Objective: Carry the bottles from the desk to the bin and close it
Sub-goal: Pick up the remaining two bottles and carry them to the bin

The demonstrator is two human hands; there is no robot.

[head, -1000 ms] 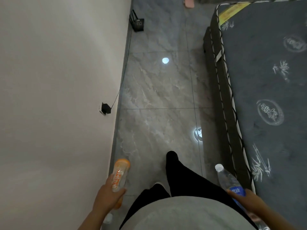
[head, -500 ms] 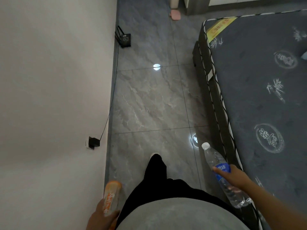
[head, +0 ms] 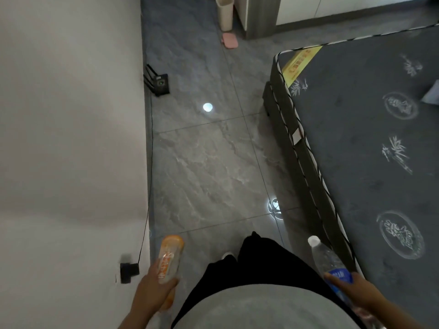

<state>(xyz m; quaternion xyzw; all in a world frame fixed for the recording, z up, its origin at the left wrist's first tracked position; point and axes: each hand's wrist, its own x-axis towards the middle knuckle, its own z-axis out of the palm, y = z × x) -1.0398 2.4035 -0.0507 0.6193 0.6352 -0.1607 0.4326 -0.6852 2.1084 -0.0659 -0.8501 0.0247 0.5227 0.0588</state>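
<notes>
My left hand (head: 152, 290) grips an orange bottle (head: 169, 256) with a white label, held low at the bottom left and pointing forward. A clear water bottle (head: 329, 262) with a white cap and blue label is gripped by my right hand (head: 356, 293) at the bottom right. A tall pale bin (head: 224, 13) stands far ahead at the top of the view, beside a white cabinet. A pink flat piece (head: 230, 40) lies on the floor at its foot.
A white wall (head: 71, 138) runs along my left. A black router (head: 158, 83) stands on the floor by the wall, with a cable down to a black plug (head: 128, 271). A dark mattress (head: 368, 150) fills the right. Grey tiled floor (head: 209, 162) lies between them.
I have walked forward along the wall; the bin and cabinet have come into view ahead. My left hand has swung forward with the orange bottle, and my right hand has dropped lower with the water bottle.
</notes>
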